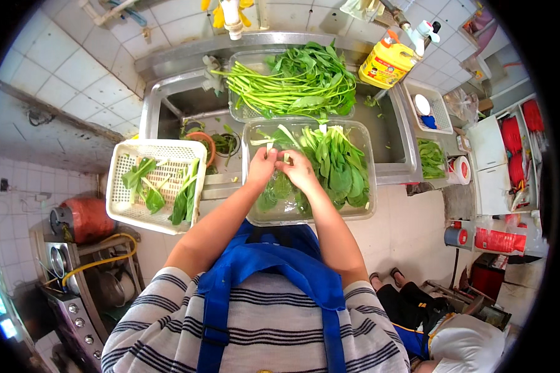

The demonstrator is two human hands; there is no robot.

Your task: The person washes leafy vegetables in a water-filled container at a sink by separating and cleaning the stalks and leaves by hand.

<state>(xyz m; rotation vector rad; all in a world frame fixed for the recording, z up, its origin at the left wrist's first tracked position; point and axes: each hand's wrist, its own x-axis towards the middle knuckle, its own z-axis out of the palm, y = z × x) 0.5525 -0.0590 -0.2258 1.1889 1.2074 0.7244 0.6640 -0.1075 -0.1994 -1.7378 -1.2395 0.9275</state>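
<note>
My left hand [262, 165] and my right hand [297, 169] meet over the left half of a clear plastic tub [372, 186], fingertips almost touching. Each pinches a piece of pale green vegetable stem; the exact hold is small in view. Wet leaves lie below them in the tub. A bunch of leafy greens [350, 172] fills the tub's right half, pale stem ends towards the sink. Behind it, a second clear tub [235, 109] holds long-stemmed leafy greens [289, 86]. At the left, a white perforated plastic basket [114, 186] carries a few loose leafy stalks [185, 193].
The tubs rest across a stainless steel double sink [403, 140], with leaf scraps and an orange-brown bowl [205, 140] in its left basin. A yellow detergent jug [386, 63] stands behind, right. Another person [429, 312] sits at lower right. A gas cylinder [86, 219] lies left.
</note>
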